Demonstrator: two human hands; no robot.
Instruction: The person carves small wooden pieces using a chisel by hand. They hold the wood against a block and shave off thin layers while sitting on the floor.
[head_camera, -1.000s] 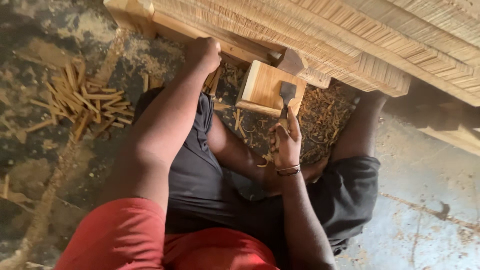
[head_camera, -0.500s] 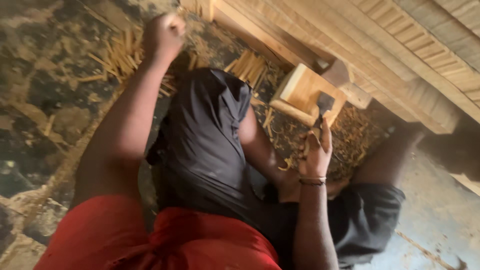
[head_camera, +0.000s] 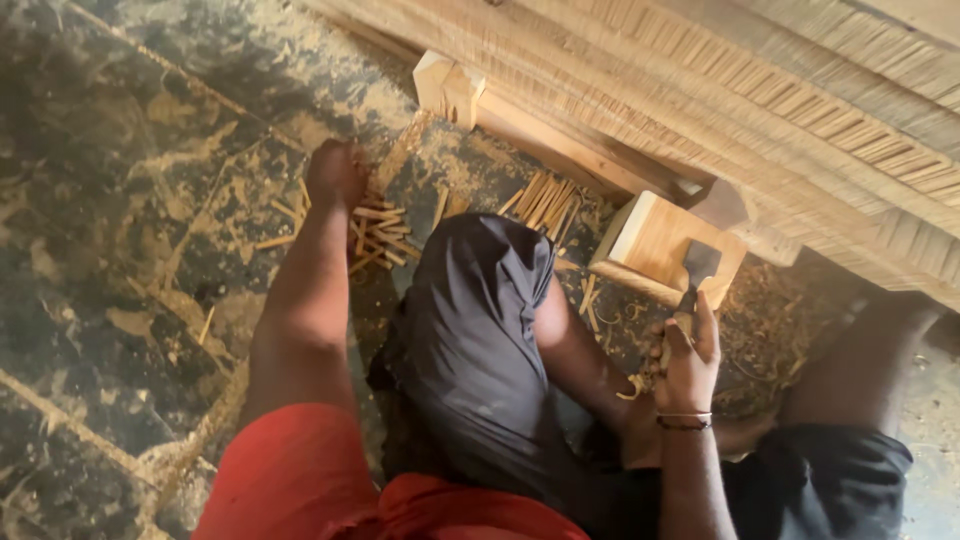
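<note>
Meanwhile, the left hand (head_camera: 337, 172) closes over short cane sticks (head_camera: 378, 232) on the floor while the right hand (head_camera: 683, 362) grips a chisel (head_camera: 695, 275) against a wooden block (head_camera: 667, 245); unwatched, its blade could slip toward a knee.

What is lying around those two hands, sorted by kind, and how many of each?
Hands: 2, left hand and right hand
Chisel: 1
Wooden block: 1
Piles of short wooden sticks: 2, one by the left hand, one farther right
Bracelet: 1
Total: 7
</note>
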